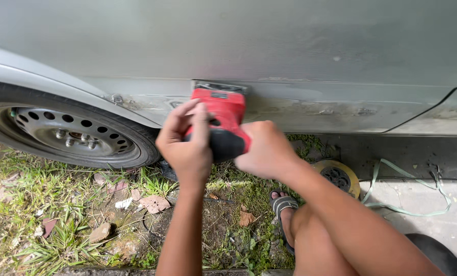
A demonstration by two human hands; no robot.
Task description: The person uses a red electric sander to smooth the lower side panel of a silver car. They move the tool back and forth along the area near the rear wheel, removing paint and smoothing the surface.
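Observation:
A red and black power sander presses its pad against the lower sill of a grey car body. My left hand wraps over the sander's left side and top. My right hand grips its black rear end. Both arms reach forward from the bottom of the view. The sill to the right of the tool looks scuffed and dull, with bare patches.
A steel wheel and tyre sits at the left under the arch. Grass, dry leaves and dirt cover the ground. A round yellow disc and a pale green strap lie at the right. My sandalled foot rests below.

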